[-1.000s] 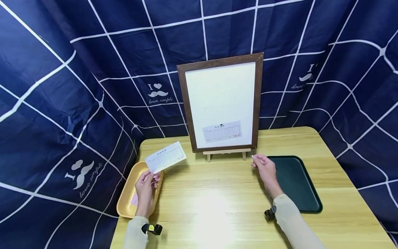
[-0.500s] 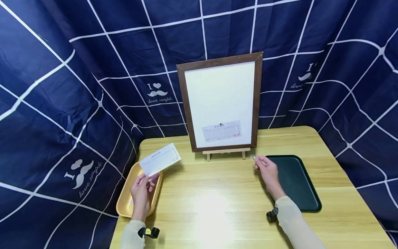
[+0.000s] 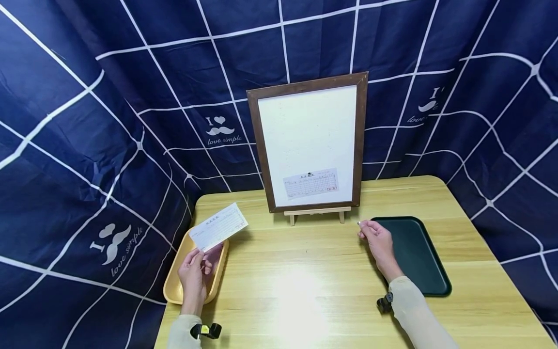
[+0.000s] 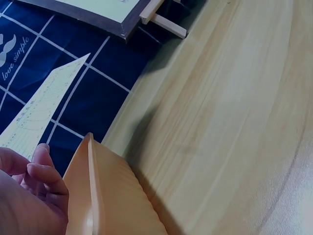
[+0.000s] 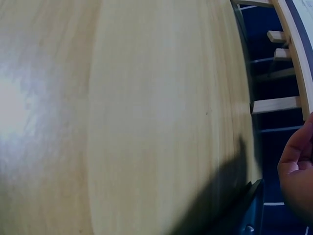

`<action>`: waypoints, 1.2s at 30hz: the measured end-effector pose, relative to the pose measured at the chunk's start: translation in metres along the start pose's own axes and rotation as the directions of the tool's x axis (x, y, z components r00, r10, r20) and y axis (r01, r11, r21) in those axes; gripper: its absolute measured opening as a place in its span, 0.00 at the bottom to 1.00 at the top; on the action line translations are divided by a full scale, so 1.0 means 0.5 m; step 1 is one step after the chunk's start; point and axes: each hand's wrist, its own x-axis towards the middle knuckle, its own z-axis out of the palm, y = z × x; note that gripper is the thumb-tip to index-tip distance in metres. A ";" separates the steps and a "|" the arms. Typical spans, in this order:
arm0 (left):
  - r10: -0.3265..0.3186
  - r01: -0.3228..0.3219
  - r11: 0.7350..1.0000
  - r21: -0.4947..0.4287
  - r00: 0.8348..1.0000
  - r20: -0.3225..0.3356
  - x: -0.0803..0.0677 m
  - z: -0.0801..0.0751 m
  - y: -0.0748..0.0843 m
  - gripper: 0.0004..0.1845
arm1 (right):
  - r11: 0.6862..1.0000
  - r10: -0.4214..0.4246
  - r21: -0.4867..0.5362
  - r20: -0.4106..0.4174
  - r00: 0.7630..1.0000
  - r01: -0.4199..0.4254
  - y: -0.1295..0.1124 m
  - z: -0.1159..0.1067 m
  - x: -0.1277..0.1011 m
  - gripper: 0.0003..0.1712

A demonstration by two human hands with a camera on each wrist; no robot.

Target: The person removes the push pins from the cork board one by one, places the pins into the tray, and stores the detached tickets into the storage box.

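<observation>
My left hand (image 3: 192,278) pinches a printed paper form (image 3: 218,227) by its near corner, above a yellow plastic basket (image 3: 169,286). In the left wrist view the form (image 4: 46,107) slants up from the thumb and fingers. At the left edge of the green tray, my right hand (image 3: 380,242) pinches a tiny shiny piece (image 3: 359,223) between thumb and forefinger; its kind is too small to tell. A brown-framed white board (image 3: 309,131) stands between the hands, with a similar form (image 3: 309,186) fixed low on it by a small dark fastener (image 3: 310,174).
The board leans on a small wooden easel (image 3: 318,212) at the back of the wooden table (image 3: 305,271). A dark green tray (image 3: 414,257) lies on the right. Blue curtains (image 3: 174,87) with white lines surround the table. Inside the basket is a pinkish paper (image 3: 213,254).
My left hand has moved left and a little nearer with the form, over the basket. The right hand has drifted slightly right and nearer, still pinching the tiny piece.
</observation>
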 end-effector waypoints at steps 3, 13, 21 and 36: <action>0.010 -0.010 1.000 0.008 1.000 -0.013 -0.002 -0.005 0.000 0.08 | 1.000 -0.002 -0.009 0.006 1.000 0.002 0.001 -0.003 0.000 0.17; 0.011 -0.010 0.999 0.045 0.999 -0.043 -0.011 -0.026 -0.005 0.06 | 0.997 0.071 0.025 -0.009 0.997 -0.071 0.011 -0.018 0.007 0.15; 0.032 -0.027 0.997 0.073 0.998 -0.060 -0.020 -0.037 -0.002 0.05 | 0.996 0.085 0.023 -0.031 0.996 -0.084 0.009 -0.023 0.007 0.13; -0.009 0.016 0.996 0.082 0.997 -0.078 -0.030 -0.053 -0.002 0.04 | 0.997 0.073 0.012 -0.038 0.997 -0.072 0.024 -0.028 0.002 0.18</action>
